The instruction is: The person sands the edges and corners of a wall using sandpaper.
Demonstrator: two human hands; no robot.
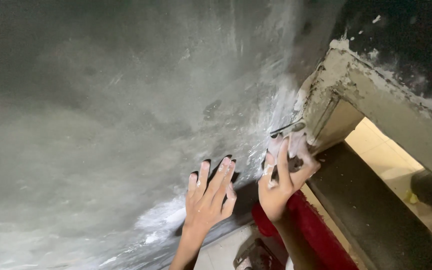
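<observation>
My left hand [208, 195] lies flat against a grey plastered wall [126, 110], fingers together and pointing up, holding nothing. My right hand [283, 177], smeared with white plaster, is closed around a small putty knife [287, 130]. Its thin dark blade presses on the wall right beside the corner of an opening. A red sleeve [321, 230] covers my right forearm. The knife's handle is hidden in my fingers.
A rough plastered frame edge [376, 90] borders the opening on the right. Beyond it lie pale floor tiles [381, 150] and a dark slab [371, 210]. White plaster streaks [163, 220] mark the wall near my left wrist.
</observation>
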